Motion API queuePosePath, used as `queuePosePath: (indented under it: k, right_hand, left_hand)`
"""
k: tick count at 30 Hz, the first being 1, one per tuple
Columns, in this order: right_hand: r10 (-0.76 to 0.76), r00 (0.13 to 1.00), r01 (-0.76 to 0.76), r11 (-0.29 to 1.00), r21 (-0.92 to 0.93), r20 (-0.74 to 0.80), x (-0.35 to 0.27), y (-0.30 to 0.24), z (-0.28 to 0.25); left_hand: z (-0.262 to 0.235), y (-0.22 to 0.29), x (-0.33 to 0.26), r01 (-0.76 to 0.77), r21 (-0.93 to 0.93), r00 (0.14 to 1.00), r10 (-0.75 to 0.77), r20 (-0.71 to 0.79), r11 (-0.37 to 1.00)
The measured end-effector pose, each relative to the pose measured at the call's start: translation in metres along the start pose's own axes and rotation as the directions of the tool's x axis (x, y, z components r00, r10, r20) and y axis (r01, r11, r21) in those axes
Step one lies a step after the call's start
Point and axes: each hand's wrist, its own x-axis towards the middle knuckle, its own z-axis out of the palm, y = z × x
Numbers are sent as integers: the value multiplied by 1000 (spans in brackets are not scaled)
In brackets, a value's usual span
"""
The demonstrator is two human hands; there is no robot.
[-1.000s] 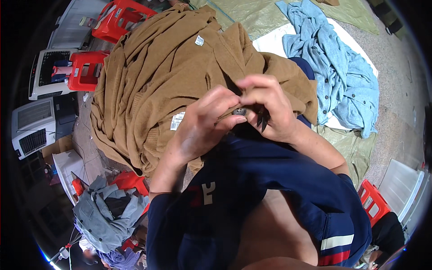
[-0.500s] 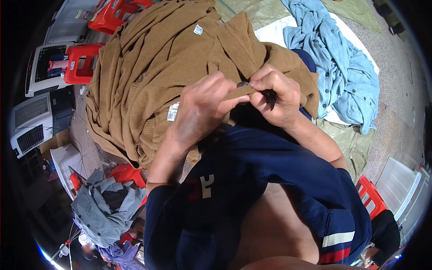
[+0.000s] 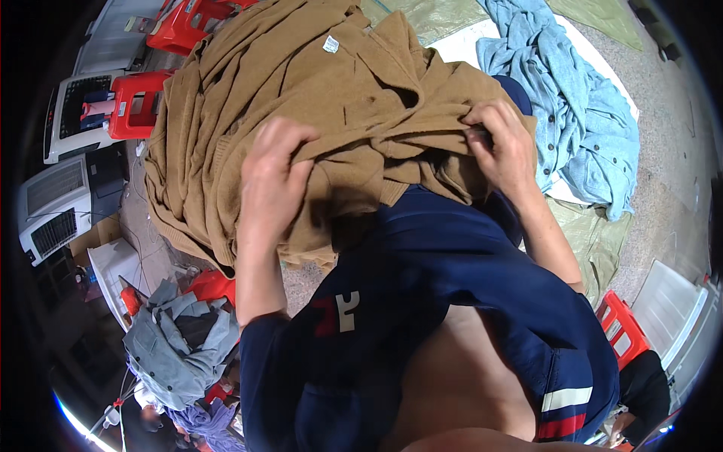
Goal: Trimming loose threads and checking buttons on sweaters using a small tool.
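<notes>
A brown knit garment point(image 3: 354, 90) lies in deep folds over my lap and the surface in front of me. My left hand point(image 3: 273, 169) is closed on the near edge of the knit, thumb below and fingers above. Farther right, my right hand point(image 3: 506, 147) grips the same folded edge with curled fingers. Between the two hands the edge runs as a loose band with a small pucker in its middle. A dark patch shows inside my right hand's curl; whether it is a tool or shadow I cannot make out. A white label point(image 3: 330, 44) sits on the upper knit.
Light blue buttoned cardigans point(image 3: 572, 113) lie on a white sheet at the right, with green sheeting point(image 3: 591, 241) below. Red stools point(image 3: 139, 105) and white machines point(image 3: 60, 203) stand at the left. A grey garment point(image 3: 177, 354) hangs over a stool at lower left.
My hands have moved apart, the left leftward and the right rightward, from a close pinch on the brown knit. The edge is spread between them. The dark tool-like piece by my right hand no longer shows clearly.
</notes>
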Motion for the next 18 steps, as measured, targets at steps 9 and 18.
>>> queuePosePath:
  k: [9,18]
  right_hand:
    - [-33,984,10,991,130,175,2,6,-7]
    - [106,883,-27,984,177,-458,15,17,-26]
  left_hand:
    - [-17,-5,-21,399,-374,903,-430,-1,837]
    - [-30,-2,-36,523,-626,853,-343,394,579]
